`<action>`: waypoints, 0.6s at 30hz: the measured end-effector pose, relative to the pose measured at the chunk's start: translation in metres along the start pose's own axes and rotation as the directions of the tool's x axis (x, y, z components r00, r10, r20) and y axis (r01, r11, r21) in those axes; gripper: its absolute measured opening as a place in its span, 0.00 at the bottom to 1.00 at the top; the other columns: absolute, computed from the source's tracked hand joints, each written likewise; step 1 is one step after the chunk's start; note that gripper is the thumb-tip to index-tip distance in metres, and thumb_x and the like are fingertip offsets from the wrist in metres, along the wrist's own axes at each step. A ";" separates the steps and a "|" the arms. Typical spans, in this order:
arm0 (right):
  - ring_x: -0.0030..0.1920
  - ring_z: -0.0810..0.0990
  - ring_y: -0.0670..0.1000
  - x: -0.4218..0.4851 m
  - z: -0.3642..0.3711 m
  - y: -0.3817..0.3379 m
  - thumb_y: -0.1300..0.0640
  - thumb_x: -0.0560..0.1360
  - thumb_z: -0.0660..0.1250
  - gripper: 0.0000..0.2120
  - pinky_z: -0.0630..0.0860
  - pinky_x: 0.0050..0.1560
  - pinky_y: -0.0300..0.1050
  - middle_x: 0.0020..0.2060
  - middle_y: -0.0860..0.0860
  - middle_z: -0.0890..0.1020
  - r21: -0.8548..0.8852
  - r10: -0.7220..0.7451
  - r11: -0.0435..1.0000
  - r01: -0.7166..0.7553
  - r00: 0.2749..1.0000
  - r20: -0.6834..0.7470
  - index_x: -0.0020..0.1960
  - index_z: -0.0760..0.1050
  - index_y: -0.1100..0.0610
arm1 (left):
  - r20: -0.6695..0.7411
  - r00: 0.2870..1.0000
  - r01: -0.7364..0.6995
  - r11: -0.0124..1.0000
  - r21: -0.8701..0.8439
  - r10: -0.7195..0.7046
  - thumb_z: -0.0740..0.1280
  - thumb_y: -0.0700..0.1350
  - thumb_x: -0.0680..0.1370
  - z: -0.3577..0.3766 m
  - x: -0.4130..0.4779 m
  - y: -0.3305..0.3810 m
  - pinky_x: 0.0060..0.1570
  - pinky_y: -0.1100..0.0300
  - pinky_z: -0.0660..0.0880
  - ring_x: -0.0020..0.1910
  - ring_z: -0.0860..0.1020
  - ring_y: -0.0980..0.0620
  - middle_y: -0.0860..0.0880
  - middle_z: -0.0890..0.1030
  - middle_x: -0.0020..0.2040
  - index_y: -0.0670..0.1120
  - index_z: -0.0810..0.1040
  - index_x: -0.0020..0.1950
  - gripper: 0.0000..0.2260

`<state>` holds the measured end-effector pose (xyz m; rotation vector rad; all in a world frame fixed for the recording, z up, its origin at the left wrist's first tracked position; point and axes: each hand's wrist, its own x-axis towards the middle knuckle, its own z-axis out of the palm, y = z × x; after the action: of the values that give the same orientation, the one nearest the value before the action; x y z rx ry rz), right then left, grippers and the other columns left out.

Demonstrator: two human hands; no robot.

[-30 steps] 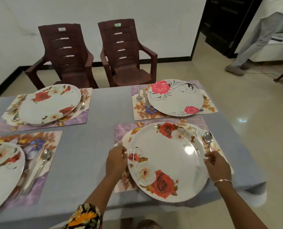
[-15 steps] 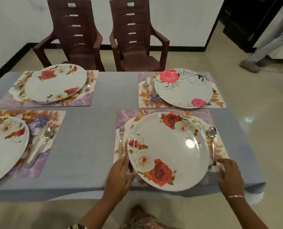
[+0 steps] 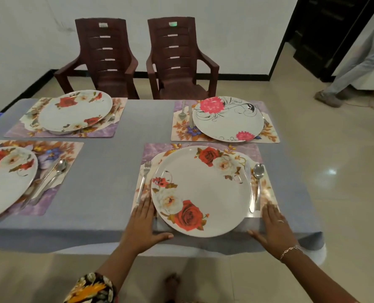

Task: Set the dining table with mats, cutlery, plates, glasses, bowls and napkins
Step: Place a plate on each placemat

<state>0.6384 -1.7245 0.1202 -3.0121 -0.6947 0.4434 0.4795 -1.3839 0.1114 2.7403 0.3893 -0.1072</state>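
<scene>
While four places are sitting laid on the grey-clothed dining table [image 3: 107, 171], the person is leaning over its near edge with both hands down at the closest setting. At far left, a rose-patterned plate [image 3: 4, 182] is lying on a floral mat [image 3: 72, 149], partly cut off by the frame, with its cutlery [image 3: 50, 180] lying along its right side. Behind it, a second rose plate [image 3: 74, 112] is covering most of another mat [image 3: 20, 132]. Moving right, the left hand [image 3: 142, 224] is pressing flat on the near left corner of the closest mat [image 3: 157, 149], fingers straight and together, thumb spread along the table edge, gripping nothing. Just beyond its fingertips a fork [image 3: 144, 180] is lying beside the large rose plate [image 3: 201, 191], which is sitting centred on that mat. On the plate's right a table knife [image 3: 250, 206] and a spoon [image 3: 258, 182] are lying side by side. The right hand [image 3: 273, 228], wearing a bracelet, is mirroring the left on the near right corner, fingers flat, thumb spread, holding nothing. Two flat palms at matching corners are suggesting the mat is being squared to the table edge without disturbing what is lying on it. Behind, a pink-flower plate [image 3: 227, 119] is sitting on a fourth mat [image 3: 269, 134]. No glasses, bowls or napkins are showing, so those are probably waiting to be set.
</scene>
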 end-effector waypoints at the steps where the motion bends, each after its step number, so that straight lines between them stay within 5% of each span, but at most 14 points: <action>1: 0.76 0.47 0.58 -0.001 0.002 0.000 0.22 0.52 0.19 0.66 0.49 0.74 0.50 0.75 0.60 0.47 -0.007 0.004 1.000 -0.004 1.000 -0.010 0.75 0.44 0.64 | 0.005 1.000 0.011 1.000 -0.001 -0.011 0.46 0.83 0.57 0.000 -0.001 0.002 0.72 0.56 0.40 0.75 0.38 0.52 0.51 0.38 0.75 0.45 0.40 0.76 0.60; 4: 0.72 0.60 0.63 -0.004 0.008 0.001 0.22 0.62 0.27 0.61 0.62 0.70 0.57 0.72 0.64 0.59 -0.052 0.003 0.999 -0.006 0.998 -0.070 0.72 0.57 0.68 | -0.001 1.000 0.022 1.000 0.005 -0.022 0.45 0.83 0.57 0.003 -0.006 0.005 0.72 0.55 0.40 0.75 0.39 0.50 0.48 0.41 0.76 0.44 0.41 0.76 0.60; 8: 0.71 0.62 0.62 -0.017 0.011 0.004 0.23 0.63 0.28 0.58 0.56 0.68 0.52 0.72 0.63 0.58 -0.059 -0.009 0.998 0.006 0.998 -0.059 0.72 0.57 0.67 | -0.036 0.999 0.025 1.000 0.014 -0.024 0.46 0.83 0.59 0.008 -0.019 0.010 0.72 0.53 0.42 0.75 0.43 0.48 0.47 0.45 0.77 0.44 0.46 0.77 0.58; 11: 0.59 0.77 0.64 -0.027 0.012 0.006 0.28 0.72 0.36 0.50 0.72 0.55 0.55 0.62 0.65 0.74 -0.081 0.025 0.997 -0.016 0.993 0.119 0.63 0.72 0.69 | -0.027 0.999 0.042 0.999 0.019 -0.042 0.45 0.83 0.58 0.010 -0.028 0.014 0.72 0.53 0.41 0.75 0.41 0.50 0.47 0.43 0.76 0.44 0.43 0.76 0.59; 18: 0.53 0.80 0.64 -0.041 0.021 0.008 0.31 0.74 0.37 0.47 0.77 0.47 0.57 0.56 0.65 0.79 -0.081 -0.013 0.997 0.019 0.998 0.065 0.58 0.76 0.69 | 0.009 0.994 0.106 0.993 0.057 -0.107 0.38 0.84 0.53 0.009 -0.038 0.025 0.72 0.54 0.39 0.76 0.38 0.50 0.47 0.39 0.77 0.45 0.37 0.76 0.62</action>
<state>0.6011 -1.7503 0.1101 -3.0785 -0.7589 0.5259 0.4502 -1.4189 0.1161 2.7724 0.5370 -0.1652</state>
